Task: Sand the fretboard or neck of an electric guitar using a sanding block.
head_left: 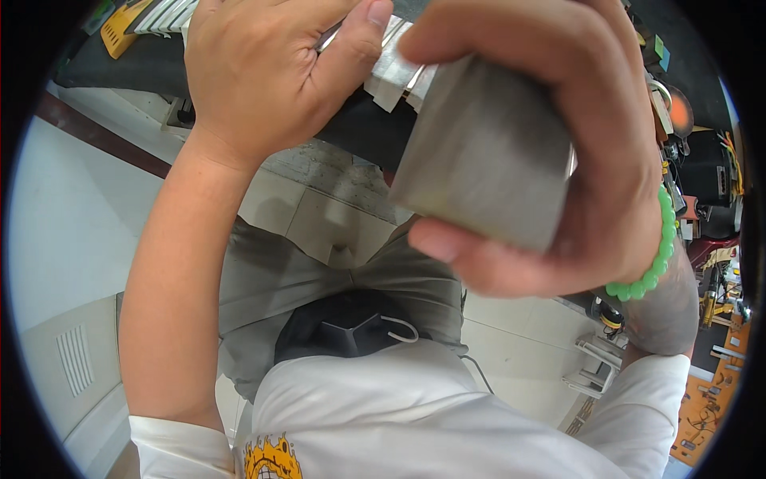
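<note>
My right hand (606, 120) is wrapped round a grey metal block (487, 152), raised close to the camera and a little blurred. Its thumb presses the block's lower side while the index finger curls over the top. At the upper left my left hand (255, 72) lies over the edge of the dark work surface (363, 128), its thumb stretched toward the right. The other left fingers run out of the picture at the top, so their grip is hidden. Between the hands show whitish, shiny strips (391, 76) with loose ends over the edge.
A yellow-ended tool or holder (120, 32) lies at the far upper left. Tools and small items crowd the right side, near an orange pegboard (710, 399). Below are my lap with a dark pouch-like item (343, 319), a tiled floor and a white stool (598, 363).
</note>
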Available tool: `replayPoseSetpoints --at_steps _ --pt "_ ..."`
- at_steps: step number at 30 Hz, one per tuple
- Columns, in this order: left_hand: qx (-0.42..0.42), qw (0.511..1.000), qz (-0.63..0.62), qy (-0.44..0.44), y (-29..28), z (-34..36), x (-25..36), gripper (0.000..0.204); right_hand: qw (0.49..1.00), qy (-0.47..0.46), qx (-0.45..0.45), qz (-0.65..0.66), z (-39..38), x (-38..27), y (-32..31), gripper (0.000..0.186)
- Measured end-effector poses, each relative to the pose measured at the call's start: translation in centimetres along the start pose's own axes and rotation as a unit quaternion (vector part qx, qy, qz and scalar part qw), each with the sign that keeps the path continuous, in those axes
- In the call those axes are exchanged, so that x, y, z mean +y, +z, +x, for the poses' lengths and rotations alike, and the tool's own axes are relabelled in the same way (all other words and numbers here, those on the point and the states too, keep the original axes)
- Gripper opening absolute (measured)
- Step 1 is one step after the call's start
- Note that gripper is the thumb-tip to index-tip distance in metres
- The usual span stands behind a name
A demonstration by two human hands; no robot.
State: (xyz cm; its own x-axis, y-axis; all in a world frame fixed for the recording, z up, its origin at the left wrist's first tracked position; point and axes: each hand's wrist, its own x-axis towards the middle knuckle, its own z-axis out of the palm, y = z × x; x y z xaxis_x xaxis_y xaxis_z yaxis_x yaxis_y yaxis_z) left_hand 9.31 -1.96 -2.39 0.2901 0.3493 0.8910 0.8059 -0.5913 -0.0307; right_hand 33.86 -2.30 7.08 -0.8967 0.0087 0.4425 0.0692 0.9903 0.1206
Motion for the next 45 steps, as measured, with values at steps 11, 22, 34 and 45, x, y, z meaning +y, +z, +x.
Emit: replayPoseSetpoints --at_steps 11,22,34,45 --pt "-0.015 1.000 0.000 -0.004 -0.9 -0.5 0.1 0.024 0.999 0.008 0.052 -0.012 0.3 1.7 1.2 0.063" --pt "-0.068 0.995 -0.045 -0.056 -0.8 0.2 1.2 0.024 0.974 0.176 0.080 0.116 -0.2 3.0 0.6 0.065" --pt "0.009 1.000 -0.022 0.005 0.8 0.1 0.0 0.030 0.984 0.161 0.069 -0.013 -2.6 6.1 1.7 0.063" --pt "0.029 0.999 -0.014 0.010 0.5 -0.1 -0.1 0.026 0.964 0.255 0.045 0.063 -2.8 6.0 1.4 0.056"
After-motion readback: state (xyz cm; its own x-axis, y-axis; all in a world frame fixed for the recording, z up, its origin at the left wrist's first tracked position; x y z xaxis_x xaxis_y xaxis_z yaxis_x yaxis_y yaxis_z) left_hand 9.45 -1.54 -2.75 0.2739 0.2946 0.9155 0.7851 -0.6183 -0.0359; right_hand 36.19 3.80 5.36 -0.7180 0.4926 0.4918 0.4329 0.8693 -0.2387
